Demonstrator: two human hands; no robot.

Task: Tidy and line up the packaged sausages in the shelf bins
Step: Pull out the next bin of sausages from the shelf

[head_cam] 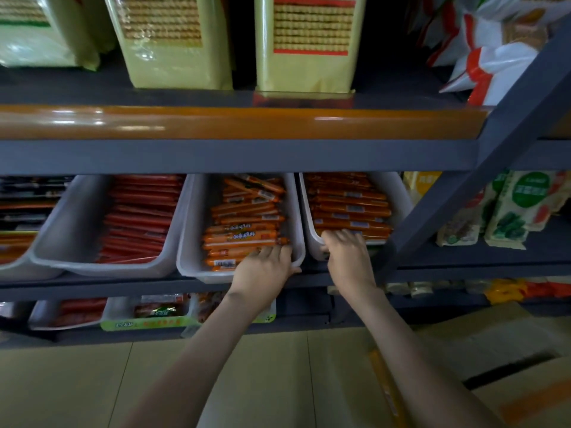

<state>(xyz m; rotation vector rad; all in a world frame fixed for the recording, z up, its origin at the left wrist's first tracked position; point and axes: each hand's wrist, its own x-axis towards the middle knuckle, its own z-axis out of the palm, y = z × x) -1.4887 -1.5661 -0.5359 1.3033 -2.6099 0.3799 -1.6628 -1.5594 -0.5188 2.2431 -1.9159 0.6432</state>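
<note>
White plastic bins stand side by side on the middle shelf. The centre bin [191, 242] holds orange sausage packs [244, 211], loosely stacked and skewed at the back. My left hand [265, 267] grips that bin's front right corner, fingers inside over the rim and thumb outside. The right bin [401, 193] holds neater orange sausage packs [349, 208]. My right hand [346, 251] curls over its front rim, fingertips on the nearest pack. A bin of red sausage packs [139, 217] stands to the left.
A dark shelf post [482, 186] slants across just right of the right bin. Large yellow-green bags [306, 41] stand on the shelf above. Lower shelf trays [145, 313] hold more packs. Cardboard boxes [494, 350] lie on the floor at right.
</note>
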